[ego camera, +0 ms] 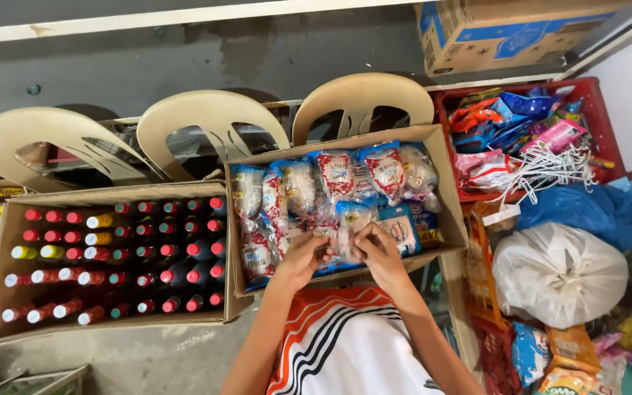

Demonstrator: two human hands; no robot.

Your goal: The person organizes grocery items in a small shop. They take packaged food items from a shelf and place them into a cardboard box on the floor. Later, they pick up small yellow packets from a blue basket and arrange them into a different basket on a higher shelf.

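Cardboard is framing the work: an open brown box (433,157) is sitting in the middle of the scene, packed with clear plastic snack packets (334,179) standing in rows along its far side. Both hands are meeting over the near edge of that box. The left hand (303,257) is curling its fingers around a small clear packet (347,223), and the right hand (379,252) is pinching the same packet from the other side, fingers bent and nearly closed.

Judging by how things lie, the box is already mostly full; only the near strip, where the hands are working, is looking loosely filled, so little seems left to arrange.

To the left, a second cardboard box (5,271) is holding rows of bottles with red, yellow and white caps (111,256), apparently complete. Three beige plastic chair backs (206,117) are standing on the far side, and a red crate (594,91) of mixed packets and a white bag (557,271) are lying to the right.
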